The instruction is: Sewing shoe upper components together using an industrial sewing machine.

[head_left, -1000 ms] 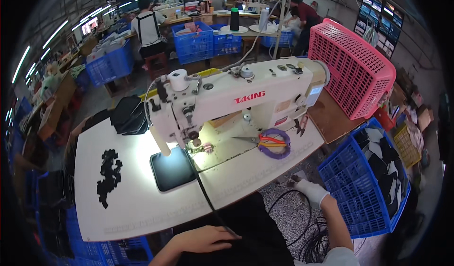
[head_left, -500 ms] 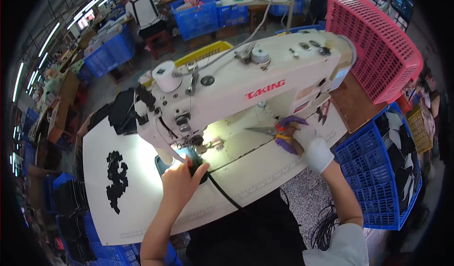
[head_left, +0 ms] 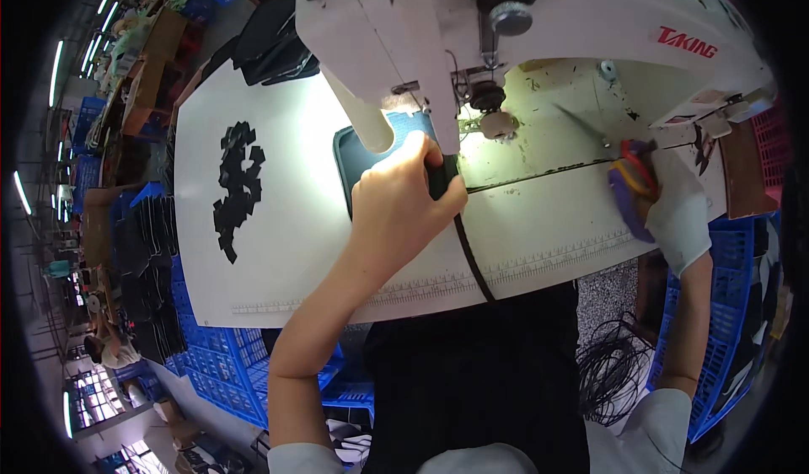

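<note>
My bare left hand (head_left: 400, 192) is under the head of a white sewing machine (head_left: 388, 44). Its thumb and fingers grip the dark edge of a blue-grey fabric panel (head_left: 347, 164); the hand hides much of the panel. From that edge a narrow black strip (head_left: 474, 259) runs across the worktable (head_left: 548, 213) toward my lap. To the right, my right hand (head_left: 681, 208), in a white glove, is closed round scissors (head_left: 628, 208) with purple, red and yellow handles. Their blades point away to the left, above the table.
Small black pieces (head_left: 240, 171) lie clustered on the table's left. Dark folded material (head_left: 274, 40) sits behind them. Small thread snips (head_left: 702, 149) lie at the right. Blue crates (head_left: 223, 360) stand below the table, and black cord (head_left: 613, 369) is heaped on the floor.
My view has swung down and closer to the needle area, so the machine appears larger and higher. My left hand still grips the panel's edge and my right still has the scissors.
</note>
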`<state>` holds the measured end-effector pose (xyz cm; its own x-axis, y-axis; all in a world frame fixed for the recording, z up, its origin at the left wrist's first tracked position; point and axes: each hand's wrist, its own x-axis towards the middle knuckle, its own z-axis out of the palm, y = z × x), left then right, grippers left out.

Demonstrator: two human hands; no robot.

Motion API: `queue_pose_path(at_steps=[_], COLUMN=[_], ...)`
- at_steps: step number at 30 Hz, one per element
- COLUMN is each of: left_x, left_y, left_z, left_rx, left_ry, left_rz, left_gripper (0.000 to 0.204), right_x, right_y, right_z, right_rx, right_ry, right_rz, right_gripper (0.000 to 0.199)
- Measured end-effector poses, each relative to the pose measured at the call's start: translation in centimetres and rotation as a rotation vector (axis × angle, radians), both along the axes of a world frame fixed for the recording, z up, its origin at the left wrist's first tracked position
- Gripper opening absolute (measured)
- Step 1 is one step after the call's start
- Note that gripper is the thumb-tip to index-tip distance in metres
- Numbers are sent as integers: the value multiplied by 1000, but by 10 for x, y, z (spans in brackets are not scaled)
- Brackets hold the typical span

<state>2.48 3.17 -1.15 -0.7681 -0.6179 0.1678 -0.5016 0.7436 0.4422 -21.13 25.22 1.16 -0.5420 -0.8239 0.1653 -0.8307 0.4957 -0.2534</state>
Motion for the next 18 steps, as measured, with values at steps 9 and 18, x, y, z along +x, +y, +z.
queue_pose_path(at_steps=[9,18], left_x=[8,3], left_y=[-1,9], left_z=[3,3], left_rx=[879,625], left_ry=[352,218], left_rz=[188,146], left_gripper=[15,20], right_x=[31,27], right_y=[-64,-80], right_z=[40,40], right_rx=[371,598], right_ry=[-700,-624], right_rz=[290,358], right_gripper=[30,33])
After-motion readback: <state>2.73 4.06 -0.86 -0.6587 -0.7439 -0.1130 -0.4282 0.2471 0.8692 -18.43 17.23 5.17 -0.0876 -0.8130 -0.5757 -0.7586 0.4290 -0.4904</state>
